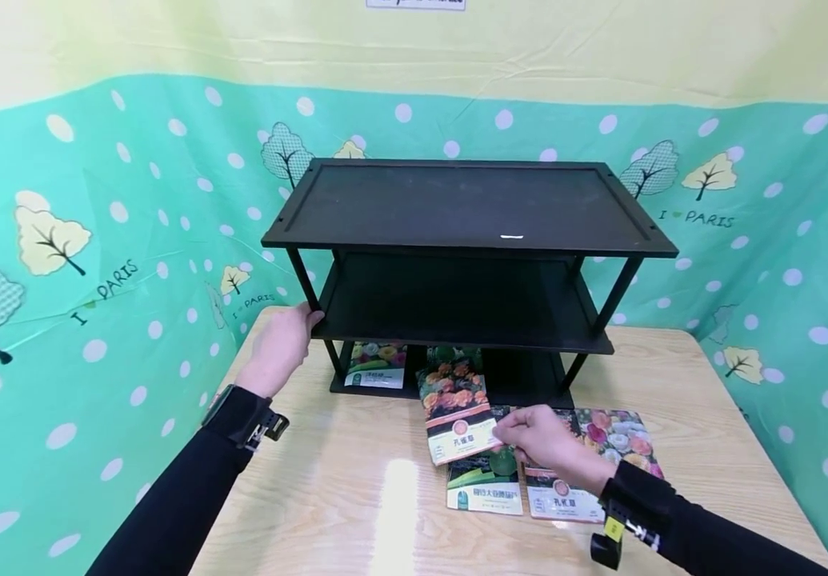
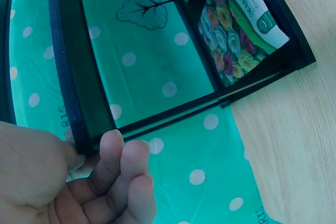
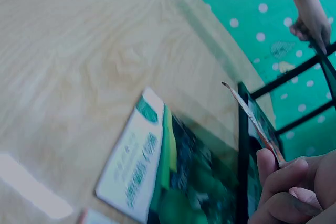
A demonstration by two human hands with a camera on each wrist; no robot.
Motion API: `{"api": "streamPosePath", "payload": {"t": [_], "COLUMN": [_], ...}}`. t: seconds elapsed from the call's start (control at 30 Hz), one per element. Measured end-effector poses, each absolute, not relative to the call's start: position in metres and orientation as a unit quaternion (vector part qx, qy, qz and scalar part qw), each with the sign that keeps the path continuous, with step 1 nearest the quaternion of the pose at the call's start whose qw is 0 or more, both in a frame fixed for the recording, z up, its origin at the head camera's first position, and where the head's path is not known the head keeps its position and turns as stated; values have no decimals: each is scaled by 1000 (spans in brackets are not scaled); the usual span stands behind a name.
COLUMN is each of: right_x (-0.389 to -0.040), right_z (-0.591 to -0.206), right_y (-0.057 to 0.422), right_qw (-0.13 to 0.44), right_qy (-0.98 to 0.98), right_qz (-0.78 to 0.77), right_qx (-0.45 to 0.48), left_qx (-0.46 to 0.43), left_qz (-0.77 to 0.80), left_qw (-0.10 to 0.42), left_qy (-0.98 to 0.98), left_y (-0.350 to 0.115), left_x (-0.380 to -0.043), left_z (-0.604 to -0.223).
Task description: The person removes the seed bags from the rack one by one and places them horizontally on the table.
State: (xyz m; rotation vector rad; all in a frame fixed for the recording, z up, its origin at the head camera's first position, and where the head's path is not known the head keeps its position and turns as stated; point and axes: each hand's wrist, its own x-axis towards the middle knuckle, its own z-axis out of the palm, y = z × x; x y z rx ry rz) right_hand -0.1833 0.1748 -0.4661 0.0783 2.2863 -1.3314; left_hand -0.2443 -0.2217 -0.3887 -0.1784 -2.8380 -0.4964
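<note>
Where a pale wooden table (image 1: pixel 327 480) carries a black three-tier shelf (image 1: pixel 457 208), both hands are busy.
Orange-flower packet (image 1: pixel 457 408) is right at the front of the bottom tier, held partly over a green packet (image 1: pixel 486 490) lying on the table; the right hand (image 1: pixel 550 440) pinches the orange one near its lower right corner. Left hand (image 1: pixel 280 348) grips the middle tier's front left corner, though exactly how each finger wraps is hard to tell tbh.

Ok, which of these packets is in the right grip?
The orange-flowered packet, pinched near its lower right corner by the right grip. The other packets lie on the table or the bottom shelf, unheld.
</note>
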Motion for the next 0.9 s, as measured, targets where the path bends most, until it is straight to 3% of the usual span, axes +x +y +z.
{"api": "streamPosePath", "payload": {"t": [0.43, 0.67, 0.9], "right_x": [-158, -148, -149], "right_z": [-490, -496, -503], "right_y": [153, 148, 144], "right_qw": [369, 432, 455], "right_qy": [744, 679, 635], "right_qz": [-556, -593, -623], "right_qx": [-20, 7, 48], "left_qx": [-49, -25, -30], "left_qz": [-198, -222, -223], "left_qw": [119, 91, 92], "left_qy": [-972, -971, -970], "left_y": [-225, -224, -223], "left_x": [-242, -245, -246], "left_z": [-390, -390, -390]}}
